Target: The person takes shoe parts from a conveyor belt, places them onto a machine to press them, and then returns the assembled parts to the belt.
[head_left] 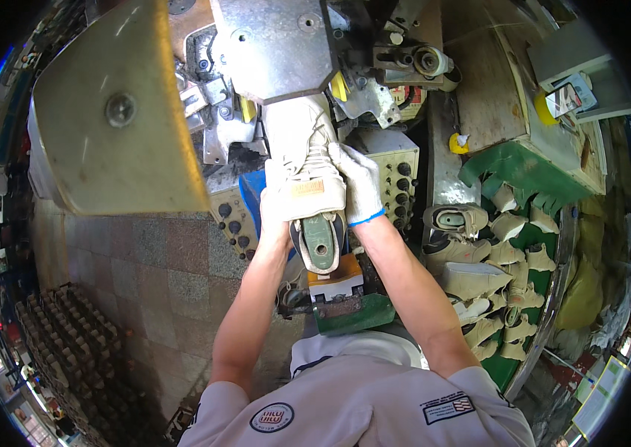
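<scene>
A cream shoe upper (302,145) with laces is stretched over a green shoe last (320,242), its toe end under the metal head of a machine (274,52). The last's heel end, with a round hole, points toward me. My left hand (274,186) is closed on the upper's left side, its fingers partly hidden. On the other side my right hand (360,182), in a white knit glove with a blue cuff, grips the upper near the laces. Beneath the heel end is an orange and green machine support (338,276).
A large yellowed guard (122,112) hangs at the upper left. Control boxes with black knobs (403,186) flank the shoe. To the right, a green-lined rack (528,238) holds several shoe uppers, beside a wooden cabinet (479,82). Racks of shoes (70,328) stand at lower left.
</scene>
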Available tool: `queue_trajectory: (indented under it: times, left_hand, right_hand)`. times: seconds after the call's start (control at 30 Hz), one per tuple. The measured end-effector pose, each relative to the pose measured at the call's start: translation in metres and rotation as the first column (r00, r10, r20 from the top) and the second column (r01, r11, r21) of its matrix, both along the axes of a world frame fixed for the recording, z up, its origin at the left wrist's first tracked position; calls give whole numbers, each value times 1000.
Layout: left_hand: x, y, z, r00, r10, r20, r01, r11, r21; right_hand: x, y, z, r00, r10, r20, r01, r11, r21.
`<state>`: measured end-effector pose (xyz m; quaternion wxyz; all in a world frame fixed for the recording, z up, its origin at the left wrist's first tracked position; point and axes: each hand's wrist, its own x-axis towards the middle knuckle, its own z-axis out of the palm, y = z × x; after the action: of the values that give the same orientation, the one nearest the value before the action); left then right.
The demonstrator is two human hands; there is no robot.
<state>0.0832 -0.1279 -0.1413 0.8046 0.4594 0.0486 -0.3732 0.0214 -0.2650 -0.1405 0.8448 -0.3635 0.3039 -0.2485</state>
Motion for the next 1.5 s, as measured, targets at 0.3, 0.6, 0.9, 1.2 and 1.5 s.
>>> queue_trajectory:
  times: [0.3,0.6,0.9,1.2,1.5]
  left_hand:
    - [4,-8,-34,971,70,230,-101,987,128]
    - [8,-7,-54,939,54,340,-109,983,145]
    - [-86,151,-222,518,-849,105,401,350,847]
    - [-150,155,-201,232,-863,448,-337,361,870]
    - [-104,165,-119,470,-840,273,20,319,948]
  right_hand:
    - [-4,10,-17,987,3,-159,-20,994,-108]
    - [1,8,-19,990,-48,-136,18,977,-213]
    - [-187,-43,-13,996,-56,63,68,977,-203]
    - [-250,-11,-3,975,-108,-193,65,974,-215]
    - [-260,-18,5,990,42,-133,-63,985,-158]
